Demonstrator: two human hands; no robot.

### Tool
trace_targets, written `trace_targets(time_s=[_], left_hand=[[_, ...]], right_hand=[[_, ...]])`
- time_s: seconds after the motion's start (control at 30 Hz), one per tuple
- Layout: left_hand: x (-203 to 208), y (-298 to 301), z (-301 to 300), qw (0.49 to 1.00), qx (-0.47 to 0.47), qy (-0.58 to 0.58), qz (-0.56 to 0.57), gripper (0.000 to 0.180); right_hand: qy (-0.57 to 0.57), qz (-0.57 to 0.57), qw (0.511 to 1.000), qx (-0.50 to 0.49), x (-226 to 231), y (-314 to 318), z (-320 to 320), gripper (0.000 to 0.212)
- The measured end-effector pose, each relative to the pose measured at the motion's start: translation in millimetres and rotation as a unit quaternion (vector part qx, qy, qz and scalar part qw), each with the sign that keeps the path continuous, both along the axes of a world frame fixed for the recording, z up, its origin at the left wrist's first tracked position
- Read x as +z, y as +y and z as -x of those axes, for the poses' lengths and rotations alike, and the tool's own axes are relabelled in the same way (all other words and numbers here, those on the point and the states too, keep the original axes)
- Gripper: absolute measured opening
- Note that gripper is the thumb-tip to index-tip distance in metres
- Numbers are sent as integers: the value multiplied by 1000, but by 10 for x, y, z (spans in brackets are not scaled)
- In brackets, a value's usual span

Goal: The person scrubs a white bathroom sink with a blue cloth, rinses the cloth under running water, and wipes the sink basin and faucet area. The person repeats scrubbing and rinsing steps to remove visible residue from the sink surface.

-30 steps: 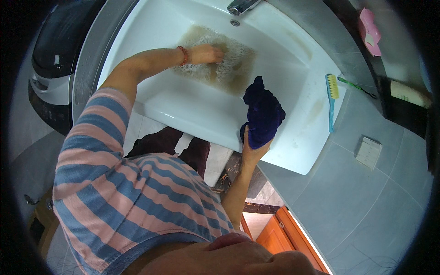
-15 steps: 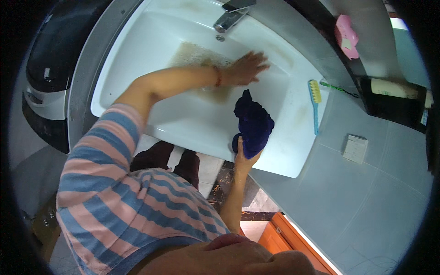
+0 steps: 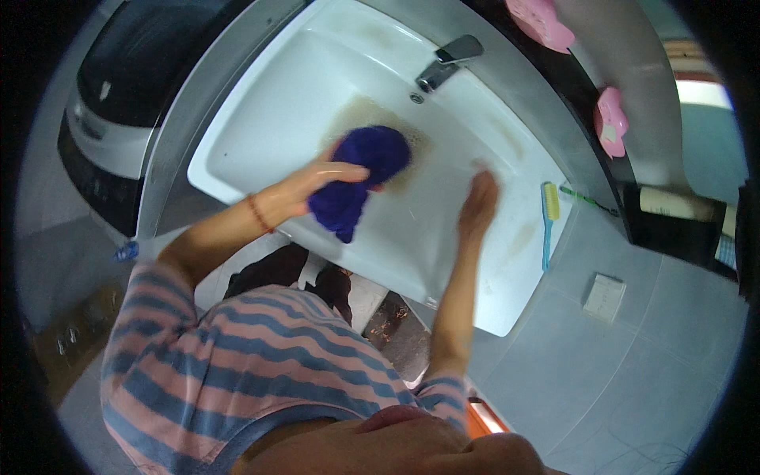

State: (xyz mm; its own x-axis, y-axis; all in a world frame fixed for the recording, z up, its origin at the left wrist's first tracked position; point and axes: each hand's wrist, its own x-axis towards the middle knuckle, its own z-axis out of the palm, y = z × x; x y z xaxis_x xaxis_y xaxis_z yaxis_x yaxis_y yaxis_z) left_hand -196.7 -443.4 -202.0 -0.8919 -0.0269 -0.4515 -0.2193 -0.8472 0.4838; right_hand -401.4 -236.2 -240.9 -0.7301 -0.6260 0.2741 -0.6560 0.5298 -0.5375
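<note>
My left hand (image 3: 313, 182) is closed on a bunched dark blue-purple cloth (image 3: 376, 154), with the thumb lying across it. The cloth hangs over the basin of a white sink (image 3: 273, 119), its loose end drooping toward the near rim. Brownish, slightly foamy water (image 3: 419, 150) lies in the basin behind and beside the cloth. To the right, my right hand (image 3: 479, 202) is over the sink, apart from the cloth. Motion smears its fingers, and no held thing shows there.
A chrome faucet (image 3: 443, 71) stands at the back rim. On the right rim lie a blue-handled brush (image 3: 547, 229) and, close by, a green toothbrush (image 3: 586, 198). Pink dishes (image 3: 609, 123) sit along a dark ledge. A black-and-grey appliance (image 3: 119, 103) stands at left.
The cloth has passed from my right hand to my left and moved left over the murky water. My right hand has moved up and to the right. The view has shifted slightly.
</note>
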Motion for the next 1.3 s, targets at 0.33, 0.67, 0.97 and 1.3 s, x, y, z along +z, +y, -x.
trace_targets(time_s=[0.33, 0.67, 0.97, 1.3], left_hand=[[-18, -190, -1017, 986, 131, -51, 93, 70], [221, -410, -1140, 986, 145, -40, 74, 91], [168, -372, -1510, 965, 242, -39, 91, 97], [362, -314, -1438, 964, 218, 14, 152, 84]], right_hand=[[150, -166, 974, -37, -636, -1156, 1105, 57], [283, 152, 939, 127, -720, -2488, 234, 37], [204, 12, 966, 158, -761, -3930, -226, 47], [-119, -91, 816, 558, -906, -1826, -1721, 41]])
